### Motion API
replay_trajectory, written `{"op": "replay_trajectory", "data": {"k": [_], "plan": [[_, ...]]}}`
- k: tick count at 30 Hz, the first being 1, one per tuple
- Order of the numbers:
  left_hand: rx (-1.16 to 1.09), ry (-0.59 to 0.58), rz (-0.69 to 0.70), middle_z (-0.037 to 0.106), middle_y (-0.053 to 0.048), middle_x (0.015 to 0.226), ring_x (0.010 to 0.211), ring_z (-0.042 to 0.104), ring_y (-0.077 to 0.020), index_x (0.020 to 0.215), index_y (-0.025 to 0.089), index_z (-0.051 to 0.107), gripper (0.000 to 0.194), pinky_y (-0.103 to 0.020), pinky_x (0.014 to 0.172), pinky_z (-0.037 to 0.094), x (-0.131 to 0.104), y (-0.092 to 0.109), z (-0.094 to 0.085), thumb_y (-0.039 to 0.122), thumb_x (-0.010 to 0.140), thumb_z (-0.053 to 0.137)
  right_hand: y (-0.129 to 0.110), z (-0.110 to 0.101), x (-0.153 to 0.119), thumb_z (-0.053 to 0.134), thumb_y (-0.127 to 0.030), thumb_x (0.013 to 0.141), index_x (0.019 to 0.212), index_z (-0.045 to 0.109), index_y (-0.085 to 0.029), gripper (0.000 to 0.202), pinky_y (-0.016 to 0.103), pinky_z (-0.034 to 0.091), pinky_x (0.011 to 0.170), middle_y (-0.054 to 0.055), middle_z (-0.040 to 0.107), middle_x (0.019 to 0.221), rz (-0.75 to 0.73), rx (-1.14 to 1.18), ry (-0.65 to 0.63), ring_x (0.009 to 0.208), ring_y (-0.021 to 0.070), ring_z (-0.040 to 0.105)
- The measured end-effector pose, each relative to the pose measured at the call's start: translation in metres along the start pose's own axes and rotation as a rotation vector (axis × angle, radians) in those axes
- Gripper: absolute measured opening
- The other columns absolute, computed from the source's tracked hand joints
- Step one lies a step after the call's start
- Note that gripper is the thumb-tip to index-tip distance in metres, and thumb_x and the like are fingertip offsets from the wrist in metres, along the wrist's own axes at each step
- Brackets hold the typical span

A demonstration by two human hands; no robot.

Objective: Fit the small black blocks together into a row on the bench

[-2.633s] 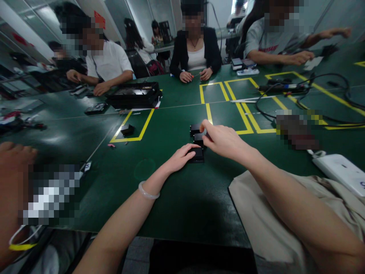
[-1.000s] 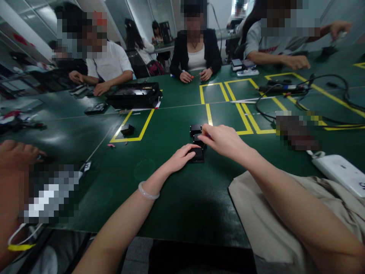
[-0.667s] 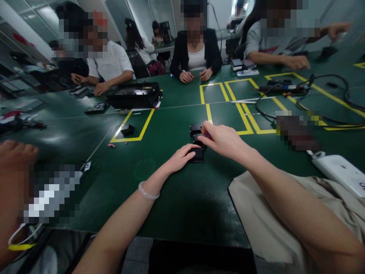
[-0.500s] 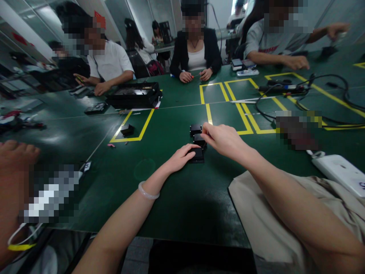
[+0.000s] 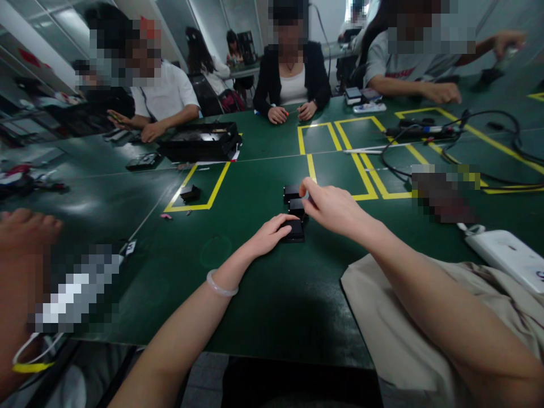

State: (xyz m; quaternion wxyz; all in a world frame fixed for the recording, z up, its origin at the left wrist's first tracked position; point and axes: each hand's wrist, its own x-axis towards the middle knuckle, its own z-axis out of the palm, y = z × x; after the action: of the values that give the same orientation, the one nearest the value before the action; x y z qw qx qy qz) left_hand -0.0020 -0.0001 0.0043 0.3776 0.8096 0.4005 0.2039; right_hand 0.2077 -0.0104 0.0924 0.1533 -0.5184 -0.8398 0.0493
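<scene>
Black box-shaped parts stand in a row on the green table (image 5: 263,294) in front of me. My left hand (image 5: 268,235), with a pale bangle on its wrist, grips the nearest black block (image 5: 294,230), thumb on the near side and fingers over the top. My right hand (image 5: 327,203) is closed in a pinch at the right side of the middle black block (image 5: 296,206). Whatever lies between those fingertips is hidden. Beyond, the far black block (image 5: 291,192) is partly covered by my right fingers.
Yellow tape (image 5: 216,187) outlines areas of the table; another black piece (image 5: 190,193) lies in one. A black tray (image 5: 199,141) stands far left. Cables (image 5: 385,156), a white power bank-like box (image 5: 505,252) and beige cloth (image 5: 378,306) are at right. Several people sit around.
My right hand has shifted very slightly, its fingertips a little higher beside the blocks. The left hand keeps its place on the nearest block.
</scene>
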Motion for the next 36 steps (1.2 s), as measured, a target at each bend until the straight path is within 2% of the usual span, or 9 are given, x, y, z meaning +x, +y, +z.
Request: {"op": "replay_trajectory", "data": {"k": [6, 12, 14, 18, 24, 26, 31, 36], "plan": [[0.000, 0.008, 0.012, 0.058, -0.008, 0.124, 0.117, 0.053, -0.0244, 0.126, 0.020, 0.054, 0.037, -0.038, 0.104, 0.037, 0.0006, -0.0018, 0.0006, 0.038, 0.096, 0.041, 0.0003, 0.0007, 0.0015, 0.037, -0.042, 0.095, 0.096, 0.055, -0.022, 0.028, 0.027, 0.022, 0.052, 0.005, 0.068, 0.080, 0.006, -0.035, -0.007, 0.068, 0.0184, 0.060], [0.001, 0.001, 0.007, 0.058, -0.008, 0.124, 0.116, 0.053, -0.0243, 0.126, 0.020, 0.053, 0.038, -0.038, 0.103, 0.037, 0.0004, -0.0026, 0.0004, 0.039, 0.096, 0.040, 0.0003, 0.0003, 0.0003, 0.037, -0.029, 0.093, 0.112, 0.049, -0.021, 0.024, 0.027, 0.022, 0.053, 0.003, 0.068, 0.083, -0.004, 0.010, -0.001, 0.067, 0.0175, 0.059], [-0.003, 0.002, 0.006, 0.058, -0.008, 0.124, 0.117, 0.053, -0.0244, 0.127, 0.020, 0.053, 0.038, -0.038, 0.104, 0.037, 0.0003, -0.0028, 0.0004, 0.039, 0.096, 0.040, 0.0000, 0.0006, 0.0002, 0.038, -0.031, 0.092, 0.110, 0.049, -0.021, 0.023, 0.027, 0.023, 0.053, 0.003, 0.068, 0.082, -0.008, 0.020, 0.004, 0.068, 0.0179, 0.059], [-0.006, 0.000, 0.011, 0.058, -0.008, 0.125, 0.118, 0.052, -0.0241, 0.127, 0.020, 0.053, 0.038, -0.037, 0.104, 0.036, 0.0002, -0.0025, 0.0003, 0.039, 0.096, 0.040, 0.0004, 0.0012, 0.0011, 0.038, -0.043, 0.094, 0.097, 0.054, -0.022, 0.027, 0.027, 0.022, 0.052, 0.004, 0.068, 0.078, 0.003, -0.016, -0.011, 0.068, 0.0186, 0.060], [-0.004, 0.001, -0.008, 0.059, -0.008, 0.123, 0.116, 0.053, -0.0243, 0.126, 0.020, 0.054, 0.037, -0.038, 0.103, 0.037, 0.0001, -0.0008, 0.0001, 0.038, 0.096, 0.041, 0.0015, 0.0016, 0.0004, 0.037, -0.030, 0.094, 0.112, 0.049, -0.021, 0.023, 0.027, 0.022, 0.053, 0.004, 0.069, 0.084, -0.002, -0.016, 0.006, 0.068, 0.0179, 0.060], [-0.007, 0.003, -0.001, 0.059, -0.007, 0.123, 0.116, 0.053, -0.0244, 0.125, 0.020, 0.054, 0.037, -0.037, 0.103, 0.037, 0.0001, -0.0005, 0.0000, 0.038, 0.096, 0.041, 0.0010, 0.0016, 0.0000, 0.038, -0.031, 0.093, 0.112, 0.048, -0.021, 0.023, 0.027, 0.022, 0.053, 0.003, 0.068, 0.084, -0.011, 0.004, 0.010, 0.069, 0.0181, 0.061], [-0.011, 0.000, 0.006, 0.058, -0.008, 0.125, 0.117, 0.052, -0.0245, 0.127, 0.020, 0.053, 0.039, -0.038, 0.104, 0.037, -0.0001, -0.0005, -0.0001, 0.039, 0.096, 0.040, 0.0001, 0.0005, 0.0001, 0.037, -0.040, 0.095, 0.098, 0.054, -0.022, 0.025, 0.027, 0.021, 0.052, 0.004, 0.068, 0.079, -0.016, -0.030, -0.003, 0.069, 0.0186, 0.060], [-0.003, 0.005, 0.002, 0.058, -0.008, 0.125, 0.118, 0.052, -0.0245, 0.126, 0.020, 0.054, 0.037, -0.039, 0.106, 0.035, 0.0001, -0.0012, 0.0006, 0.038, 0.096, 0.040, 0.0002, -0.0006, -0.0004, 0.037, -0.030, 0.093, 0.111, 0.049, -0.021, 0.024, 0.026, 0.022, 0.053, 0.004, 0.068, 0.083, -0.012, -0.002, 0.005, 0.068, 0.0178, 0.060]]}}
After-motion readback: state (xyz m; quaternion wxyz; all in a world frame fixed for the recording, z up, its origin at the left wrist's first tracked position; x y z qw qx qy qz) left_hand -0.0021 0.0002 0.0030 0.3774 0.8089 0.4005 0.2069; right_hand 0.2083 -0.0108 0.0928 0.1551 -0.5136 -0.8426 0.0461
